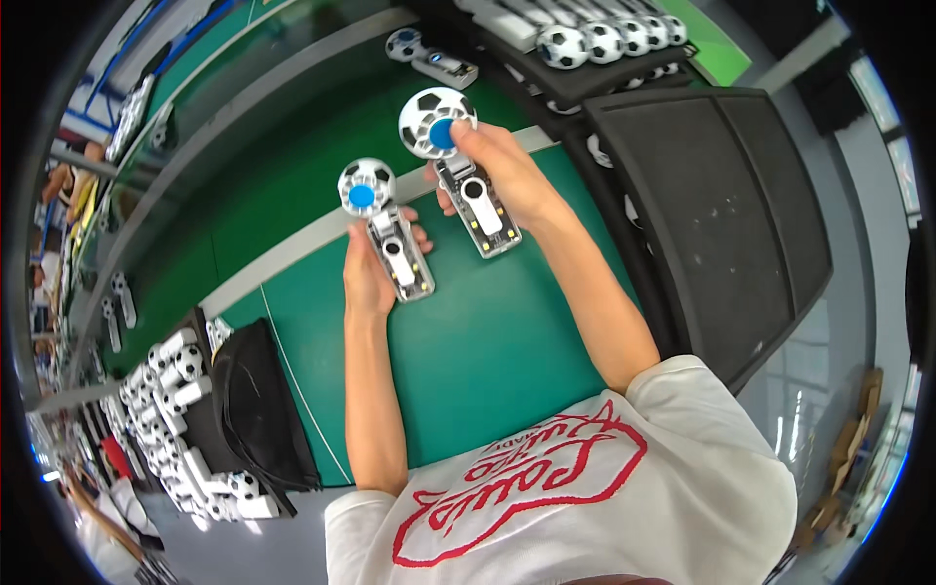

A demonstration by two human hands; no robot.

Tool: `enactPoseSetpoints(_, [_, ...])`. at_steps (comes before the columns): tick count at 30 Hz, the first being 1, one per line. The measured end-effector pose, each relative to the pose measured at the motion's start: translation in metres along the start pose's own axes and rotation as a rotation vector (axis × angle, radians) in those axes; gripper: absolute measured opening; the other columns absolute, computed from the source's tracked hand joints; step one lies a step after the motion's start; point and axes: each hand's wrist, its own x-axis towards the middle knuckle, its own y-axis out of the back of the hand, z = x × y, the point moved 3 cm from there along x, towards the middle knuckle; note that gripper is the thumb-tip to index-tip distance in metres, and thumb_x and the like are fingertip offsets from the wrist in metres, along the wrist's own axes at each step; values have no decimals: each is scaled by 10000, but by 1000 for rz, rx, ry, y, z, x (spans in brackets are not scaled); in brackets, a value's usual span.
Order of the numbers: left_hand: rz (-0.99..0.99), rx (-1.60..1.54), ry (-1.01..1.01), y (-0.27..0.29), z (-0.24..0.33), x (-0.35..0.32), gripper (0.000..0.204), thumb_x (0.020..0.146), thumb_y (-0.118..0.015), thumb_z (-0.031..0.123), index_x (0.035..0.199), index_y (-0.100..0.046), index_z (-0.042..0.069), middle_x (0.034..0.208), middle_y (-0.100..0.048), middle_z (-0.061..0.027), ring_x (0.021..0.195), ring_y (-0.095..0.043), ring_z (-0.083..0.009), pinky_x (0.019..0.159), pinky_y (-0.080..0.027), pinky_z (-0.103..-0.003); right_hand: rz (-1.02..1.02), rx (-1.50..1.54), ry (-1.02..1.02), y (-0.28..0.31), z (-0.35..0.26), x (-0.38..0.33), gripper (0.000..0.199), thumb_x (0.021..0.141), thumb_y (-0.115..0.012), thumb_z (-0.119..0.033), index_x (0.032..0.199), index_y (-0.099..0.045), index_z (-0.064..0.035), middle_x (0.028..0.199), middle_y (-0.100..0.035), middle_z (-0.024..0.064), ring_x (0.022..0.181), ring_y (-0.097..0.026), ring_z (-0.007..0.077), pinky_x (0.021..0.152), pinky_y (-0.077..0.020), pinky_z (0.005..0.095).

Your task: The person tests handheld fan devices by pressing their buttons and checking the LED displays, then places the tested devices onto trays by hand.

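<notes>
Each of my hands holds a small handheld fan with a black-and-white football-shaped head, a blue round centre and a clear body. My left hand (363, 268) is closed round the body of the left fan (410, 278), which tilts with its head up and to the left. Farther right and higher, my right hand (512, 180) grips the right fan (483, 219) near its neck. The right thumb lies on the blue centre of that fan's head. Both fans are above the green tabletop (468, 351), apart from each other. Some fingers are hidden behind the bodies.
Beyond a pale rail (278, 255) runs a green conveyor belt (244, 210), with another football fan (447, 68) on it. Black trays (721, 205) are stacked at right; a row of fans (604, 44) lies behind them. A pile of fans (171, 409) and black padding (258, 400) are at left.
</notes>
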Motion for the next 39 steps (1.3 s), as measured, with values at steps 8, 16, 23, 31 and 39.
enactPoseSetpoints(8, [-59, 185, 56, -56, -17, 0, 731, 948, -285, 669, 1211, -462, 10, 754, -580, -94, 581, -576, -196, 540, -499, -341, 252, -167, 578, -22, -150, -56, 440, 974, -487, -386, 800, -589, 6, 641, -618, 121, 496, -613, 184, 471, -519, 329])
enactPoseSetpoints(16, [-245, -8, 91, -109, -28, 12, 732, 938, -260, 694, 1136, -475, 22, 748, -579, -99, 571, -567, -189, 533, -481, -321, 720, -342, 890, 32, -302, -125, 608, 930, -445, -597, 750, -609, -40, 574, -595, 65, 481, -599, 158, 484, -528, 273])
enactPoseSetpoints(23, [-221, -11, 185, -105, -59, 10, 701, 949, -265, 675, 1120, -473, 28, 741, -583, -103, 580, -577, -190, 538, -492, -322, 990, -551, 261, 178, -220, -160, 272, 903, -455, -60, 1139, -437, 74, 944, -591, 187, 787, -671, 265, 654, -589, 401])
enactPoseSetpoints(31, [-162, -60, 229, -81, -65, 10, 694, 954, -261, 666, 1121, -469, 25, 740, -583, -107, 589, -582, -194, 540, -496, -324, 830, -141, 335, 210, -190, -166, 402, 869, -496, 33, 1241, -367, 109, 1132, -511, 264, 899, -639, 339, 816, -554, 479])
enactPoseSetpoints(39, [-99, -133, 243, -76, -61, 13, 705, 950, -251, 676, 1125, -470, 28, 749, -574, -113, 597, -568, -203, 551, -483, -334, 894, 216, 431, 246, -164, -133, 381, 878, -503, 56, 1238, -390, 108, 1165, -538, 232, 1011, -607, 328, 944, -495, 464])
